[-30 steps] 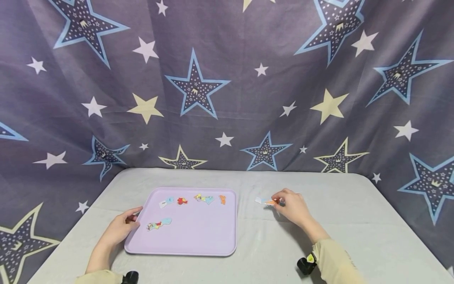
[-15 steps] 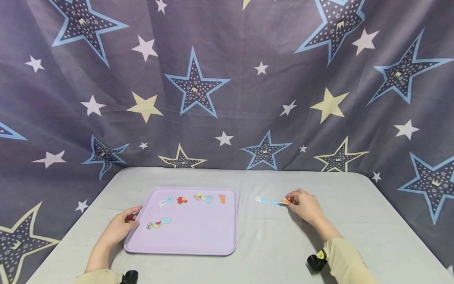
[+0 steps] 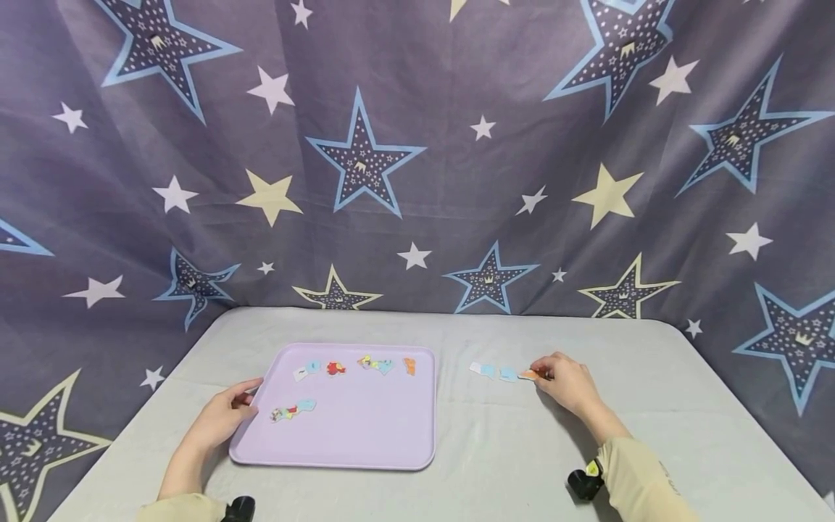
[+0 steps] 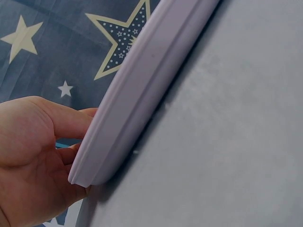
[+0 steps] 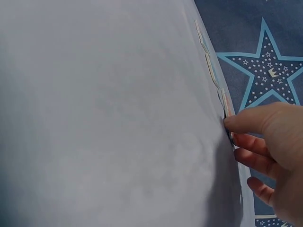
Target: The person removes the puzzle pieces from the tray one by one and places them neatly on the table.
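My right hand (image 3: 566, 380) pinches an orange puzzle piece (image 3: 527, 375) low over the table, right of a light blue piece (image 3: 507, 375) and a white-and-blue piece (image 3: 481, 370). In the right wrist view, these flat pieces appear edge-on in a row running up from the thumb. My left hand (image 3: 220, 419) holds the left rim of a lilac tray (image 3: 365, 442), its thumb against the rim in the left wrist view. Inside the tray lie several colourful pieces: a white-and-blue one (image 3: 306, 370), a red one (image 3: 335, 368), a yellow-and-blue one (image 3: 375, 364), an orange one (image 3: 409, 365) and a long multicoloured one (image 3: 293, 411).
A pale cloth covers the table (image 3: 496, 449). Behind its far edge hangs a dark curtain (image 3: 450, 196) patterned with stars. Black wrist cameras sit at both cuffs.
My right hand has moved right with the orange piece, away from the white-and-blue piece, and a separate light blue piece now shows between them. The left hand and tray stay put.
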The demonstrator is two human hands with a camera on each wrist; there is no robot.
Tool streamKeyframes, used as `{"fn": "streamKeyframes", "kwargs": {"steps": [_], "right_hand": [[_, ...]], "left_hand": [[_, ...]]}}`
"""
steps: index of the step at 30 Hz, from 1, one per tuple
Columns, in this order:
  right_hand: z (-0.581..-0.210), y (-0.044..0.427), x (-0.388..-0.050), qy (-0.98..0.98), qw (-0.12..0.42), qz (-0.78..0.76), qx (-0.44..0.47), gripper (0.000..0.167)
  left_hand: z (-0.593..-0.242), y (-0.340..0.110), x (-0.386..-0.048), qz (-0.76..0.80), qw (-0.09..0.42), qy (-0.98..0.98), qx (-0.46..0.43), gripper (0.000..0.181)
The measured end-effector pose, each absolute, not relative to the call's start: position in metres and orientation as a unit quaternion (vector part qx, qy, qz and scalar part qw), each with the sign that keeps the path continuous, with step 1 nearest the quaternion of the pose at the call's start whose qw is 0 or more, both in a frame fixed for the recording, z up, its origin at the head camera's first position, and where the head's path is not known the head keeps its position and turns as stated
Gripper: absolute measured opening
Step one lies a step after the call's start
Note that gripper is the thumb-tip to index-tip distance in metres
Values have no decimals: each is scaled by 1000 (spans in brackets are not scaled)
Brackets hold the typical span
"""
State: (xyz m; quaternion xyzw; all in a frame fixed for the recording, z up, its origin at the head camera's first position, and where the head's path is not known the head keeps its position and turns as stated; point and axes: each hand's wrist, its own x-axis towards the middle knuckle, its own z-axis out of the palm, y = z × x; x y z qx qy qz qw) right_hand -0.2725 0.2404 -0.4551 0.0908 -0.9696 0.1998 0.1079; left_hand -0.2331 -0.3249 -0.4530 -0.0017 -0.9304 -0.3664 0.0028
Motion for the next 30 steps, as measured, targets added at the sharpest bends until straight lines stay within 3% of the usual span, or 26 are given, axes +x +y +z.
{"fn": "streamKeyframes", "kwargs": {"steps": [19, 30], "right_hand": [[-454, 241, -273, -967, 116, 209, 93, 23], [-446, 215, -276, -962, 135, 209, 115, 27]], "left_hand": [[-451, -321, -232, -370, -1, -929, 3, 51], [-453, -324, -232, -370, -2, -929, 4, 51]]}}
